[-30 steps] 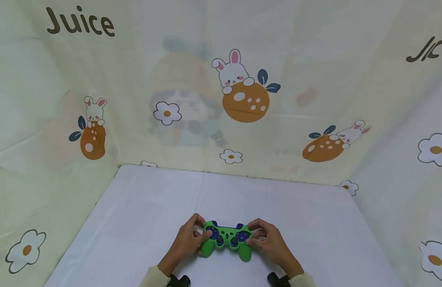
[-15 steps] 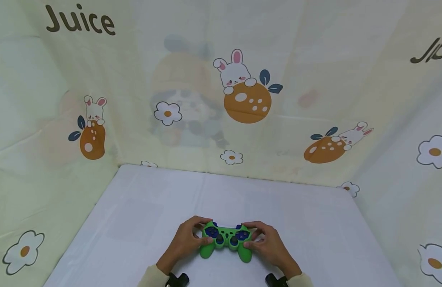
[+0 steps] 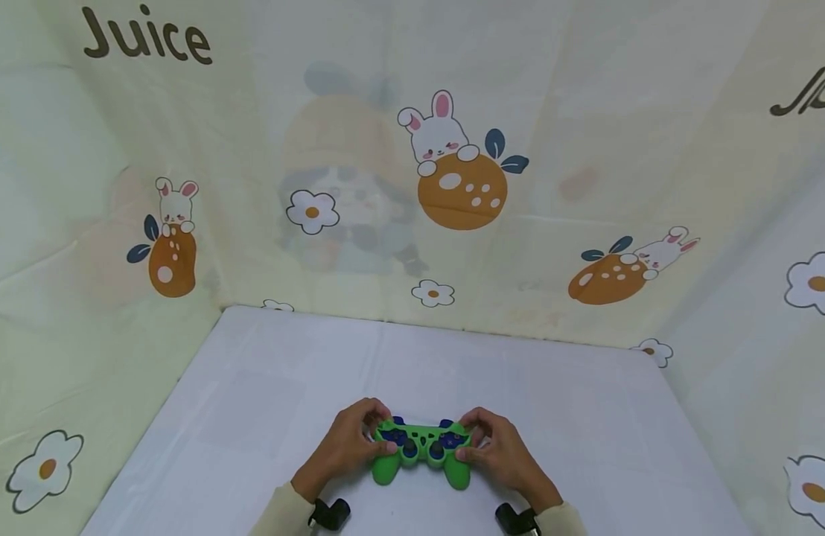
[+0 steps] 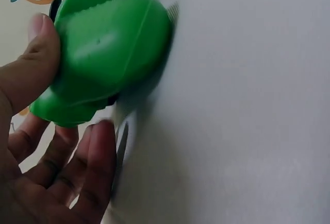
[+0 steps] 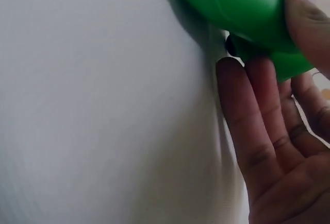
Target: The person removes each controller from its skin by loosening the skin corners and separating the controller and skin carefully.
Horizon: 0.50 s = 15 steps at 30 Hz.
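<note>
A green game controller (image 3: pixel 422 441) with dark blue buttons and thumbsticks lies face up between both hands, low in the head view. My left hand (image 3: pixel 351 441) holds its left side, thumb on the front face and fingers at the upper corner and underneath. At the other side my right hand (image 3: pixel 505 451) pinches it the same way. In the left wrist view the rounded handle of the controller (image 4: pixel 111 49) is close to the white surface, with the thumb pressed on one side. The right wrist view has the other handle (image 5: pixel 247 7) above the fingers.
A white tabletop (image 3: pixel 305 372) spreads around the hands. Pale printed cloth (image 3: pixel 359 45) with rabbits, oranges and flowers hangs behind and along both sides. Dark wrist cameras (image 3: pixel 329 514) are strapped near both sleeves.
The index fingers reached over the controller's top edge half a second ago and are now drawn back to its outer upper corners. The controller has stayed nearly in place.
</note>
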Available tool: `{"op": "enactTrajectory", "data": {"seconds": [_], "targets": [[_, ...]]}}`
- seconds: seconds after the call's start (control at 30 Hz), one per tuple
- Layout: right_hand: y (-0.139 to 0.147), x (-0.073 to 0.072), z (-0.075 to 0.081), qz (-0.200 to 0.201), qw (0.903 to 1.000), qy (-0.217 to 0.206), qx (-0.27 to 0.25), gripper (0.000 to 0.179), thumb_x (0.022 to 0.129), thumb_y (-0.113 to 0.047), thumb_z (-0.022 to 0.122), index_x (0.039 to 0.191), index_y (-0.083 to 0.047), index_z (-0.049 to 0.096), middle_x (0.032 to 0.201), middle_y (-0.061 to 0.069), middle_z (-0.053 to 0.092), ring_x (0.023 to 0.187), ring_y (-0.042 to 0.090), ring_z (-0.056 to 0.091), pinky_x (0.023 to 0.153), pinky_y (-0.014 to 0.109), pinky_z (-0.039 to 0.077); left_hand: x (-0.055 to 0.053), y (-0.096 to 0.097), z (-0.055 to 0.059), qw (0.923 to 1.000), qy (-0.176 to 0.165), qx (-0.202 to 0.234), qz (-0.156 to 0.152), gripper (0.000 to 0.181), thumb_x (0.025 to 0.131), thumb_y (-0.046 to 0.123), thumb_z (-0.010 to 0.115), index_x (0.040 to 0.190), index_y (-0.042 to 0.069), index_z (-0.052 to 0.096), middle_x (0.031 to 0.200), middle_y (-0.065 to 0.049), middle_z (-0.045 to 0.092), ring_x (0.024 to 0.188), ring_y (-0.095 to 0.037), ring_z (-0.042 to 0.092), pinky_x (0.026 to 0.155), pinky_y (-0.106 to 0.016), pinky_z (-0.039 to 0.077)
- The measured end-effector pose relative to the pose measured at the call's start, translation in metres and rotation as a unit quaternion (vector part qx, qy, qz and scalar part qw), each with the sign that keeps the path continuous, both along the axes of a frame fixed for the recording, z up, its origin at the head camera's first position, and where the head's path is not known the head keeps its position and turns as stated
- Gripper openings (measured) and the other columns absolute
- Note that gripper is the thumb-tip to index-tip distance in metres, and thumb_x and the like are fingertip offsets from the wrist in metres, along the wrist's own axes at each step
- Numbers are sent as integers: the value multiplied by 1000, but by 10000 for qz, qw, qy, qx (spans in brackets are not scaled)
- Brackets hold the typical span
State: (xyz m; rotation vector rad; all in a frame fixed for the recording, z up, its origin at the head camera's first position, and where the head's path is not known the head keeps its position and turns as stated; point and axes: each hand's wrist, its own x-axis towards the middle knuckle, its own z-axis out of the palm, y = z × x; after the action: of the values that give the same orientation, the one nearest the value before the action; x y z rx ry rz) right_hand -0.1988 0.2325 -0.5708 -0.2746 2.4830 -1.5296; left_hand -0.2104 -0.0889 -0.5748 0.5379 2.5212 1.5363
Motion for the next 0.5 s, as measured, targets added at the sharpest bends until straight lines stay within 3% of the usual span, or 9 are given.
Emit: {"op": "enactTrajectory", "data": {"seconds": [0.17, 0.5], "targets": [[1, -1, -1, -16, 10000, 1, 16, 45, 80, -21, 94, 112, -7, 66, 97, 9, 69, 79, 14, 62, 73, 25, 49, -2, -1, 0, 9998, 31, -202, -72, 38, 84, 27, 92, 109, 15, 67, 96, 1, 61, 79, -15, 55, 68, -22, 45], [1, -2, 1, 18, 10000, -14, 57, 37, 79, -23, 94, 101, -7, 68, 85, 5, 65, 75, 12, 59, 70, 25, 47, 0, -2, -1, 9993, 189, -330, -5, 34, 84, 32, 91, 102, 17, 66, 85, 6, 59, 78, -10, 53, 69, -22, 45]]}}
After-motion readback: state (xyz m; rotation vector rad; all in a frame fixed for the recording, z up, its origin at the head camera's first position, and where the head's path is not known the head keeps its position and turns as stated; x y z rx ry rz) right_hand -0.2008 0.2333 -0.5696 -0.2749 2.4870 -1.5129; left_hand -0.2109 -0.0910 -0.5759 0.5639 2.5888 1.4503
